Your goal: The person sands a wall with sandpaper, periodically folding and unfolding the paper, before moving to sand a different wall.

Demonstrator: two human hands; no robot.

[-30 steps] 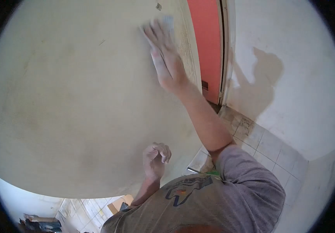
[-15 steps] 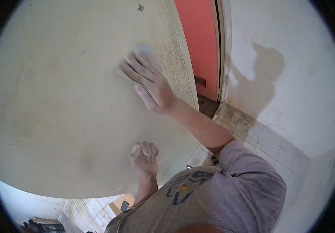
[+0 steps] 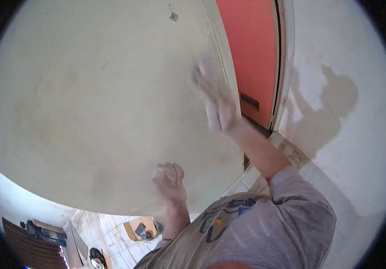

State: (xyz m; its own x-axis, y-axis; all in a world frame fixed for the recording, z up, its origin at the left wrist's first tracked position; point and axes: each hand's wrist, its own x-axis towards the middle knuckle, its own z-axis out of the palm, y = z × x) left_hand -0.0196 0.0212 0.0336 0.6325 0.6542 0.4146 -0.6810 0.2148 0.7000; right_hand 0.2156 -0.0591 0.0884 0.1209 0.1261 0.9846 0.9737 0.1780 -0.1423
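A large, pale panel with dusty smears and brownish marks fills the left and middle of the view. My right hand is at its upper right, near the long edge, blurred by motion. A thin greyish sheet shows faintly at its fingertips, held against the panel; its outline is smeared. Lower down, my left hand is closed in a dusty fist in front of the panel, with nothing seen in it.
Beyond the panel's right edge stand a red door and a white wall with a shadow on it. Floor tiles show below, with an open cardboard box and a dark-and-white object. Dark items lie at lower left.
My right hand has moved right with the sheet, closer to the panel's edge. My left fist has barely moved. The view has shifted, showing more floor at lower left.
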